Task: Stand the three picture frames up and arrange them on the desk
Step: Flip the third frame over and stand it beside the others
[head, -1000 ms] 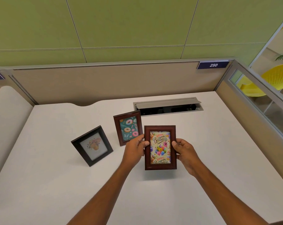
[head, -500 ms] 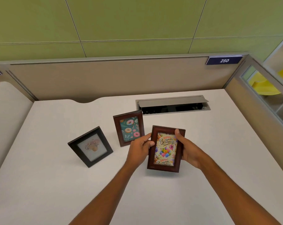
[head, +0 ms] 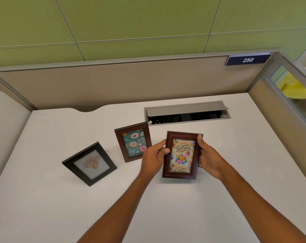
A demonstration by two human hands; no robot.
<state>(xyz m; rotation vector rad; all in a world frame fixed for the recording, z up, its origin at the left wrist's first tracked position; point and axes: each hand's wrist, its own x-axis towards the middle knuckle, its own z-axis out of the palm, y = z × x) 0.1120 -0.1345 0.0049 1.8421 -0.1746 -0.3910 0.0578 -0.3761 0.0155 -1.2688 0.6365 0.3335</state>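
Desk (head: 236, 172): hands (head: 153, 157) (head: 209, 159) grip birthday frame (head: 181, 156) edges, perhaps aloft.

— What stands behind the white surface (head: 219, 199)?
— A beige partition (head: 113, 85) bearing a blue plate (head: 247, 60) marked 250, with green wall panels (head: 148, 20) above.
— And rightward?
— A glazed side panel (head: 276, 76), a yellow chair (head: 294, 89) beyond. A cable tray (head: 185, 109), lid raised, is set into the surface.

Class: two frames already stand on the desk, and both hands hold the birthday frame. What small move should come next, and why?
Probably set the birthday frame down upright on the desk just right of the doughnut frame. The left hand and right hand grip its sides; the doughnut frame and the black frame already stand on their own.
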